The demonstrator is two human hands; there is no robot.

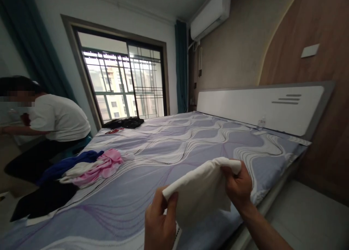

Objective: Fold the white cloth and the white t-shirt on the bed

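A piece of white cloth (203, 195) hangs between my two hands, above the near edge of the bed. My left hand (161, 219) pinches its left top corner between thumb and fingers. At the other top corner, my right hand (240, 184) grips the cloth in the same way. The upper edge looks folded over and sags a little near the right. Its lower part hangs loose, and I cannot make out what kind of cloth item it is.
The bed (147, 184) has a purple-grey patterned sheet. Pink (109, 164), blue (73, 162) and black clothes (45, 199) lie on its left. A dark garment (125, 123) rests at the far edge. A clear bottle (261, 123) stands by the headboard (245, 103). A person (60, 115) sits at left.
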